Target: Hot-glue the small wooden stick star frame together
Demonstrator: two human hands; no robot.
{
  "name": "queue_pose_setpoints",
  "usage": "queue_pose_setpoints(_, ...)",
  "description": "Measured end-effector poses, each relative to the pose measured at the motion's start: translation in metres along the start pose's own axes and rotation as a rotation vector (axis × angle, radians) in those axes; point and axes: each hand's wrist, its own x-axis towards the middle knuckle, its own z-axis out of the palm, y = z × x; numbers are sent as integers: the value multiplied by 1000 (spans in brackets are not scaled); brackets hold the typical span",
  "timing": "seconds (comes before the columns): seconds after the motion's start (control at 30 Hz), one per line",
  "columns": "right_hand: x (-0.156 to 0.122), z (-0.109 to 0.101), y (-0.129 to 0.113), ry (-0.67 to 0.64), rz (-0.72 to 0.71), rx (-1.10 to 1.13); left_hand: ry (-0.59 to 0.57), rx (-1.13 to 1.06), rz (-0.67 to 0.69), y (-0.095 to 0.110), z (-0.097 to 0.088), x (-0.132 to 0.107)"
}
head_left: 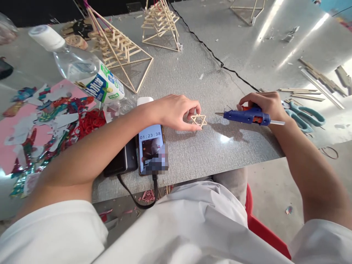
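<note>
Near the counter's front edge: small stick star [200, 120], two thin wooden triangles overlapped, lying flat on the grey counter [192, 157] between both hands.
Left hand [176, 110]: curled over the stick star, thumb and forefinger pinched on its left points, other fingers loosely bent.
Right hand [265, 104]: closed round the grip of a blue glue gun [246, 116], nozzle aimed left at the stick star, just short of it, not touching.
Star's handling: likely very light, stiff along each stick yet fragile at the joints; apt to skid on the smooth counter unless pinned.
Where to hold: probably best by the outer tips or flat across two crossing sticks, clear of the side facing the nozzle; gentle pinch, no squeeze.
Glue gun's handling: rigid plastic, light enough for one hand; nozzle probably hot, so grip only.
Nearby: phone [150, 146] and power bank [122, 159] under the left forearm; teal scissors [305, 115] beside the right hand; stick pyramids [121, 47] further back.
</note>
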Motion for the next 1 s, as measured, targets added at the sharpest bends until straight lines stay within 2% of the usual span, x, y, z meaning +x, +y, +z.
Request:
queue_pose_setpoints(0.13, 0, 1, 7, 91, -30, 39, 15, 222, -101, 5, 2, 1)
queue_pose_setpoints(0.33, -1, 3, 13, 85, -63, 70, 45, 387, -188, 13, 6, 2)
queue_pose_setpoints(0.43, -1, 4, 13, 96, -68, 78, 2, 351, -182, 13, 1, 0)
queue_pose_setpoints(0.57, -1, 4, 13, 92, -49, 87, -27, 248, -106, 8, -7, -5)
queue_pose_setpoints(0.73, 0, 1, 10, 63, -26, 82, -36, 166, -10, -2, -6, -8)
queue_pose_setpoints(0.9, 0, 1, 8, 46, -20, 44, -39, 131, -13, -6, -3, -6)
queue_pose_setpoints(1.0, 1, 5, 12, 91, -54, 21, -54, 134, -36, -3, -4, -5)
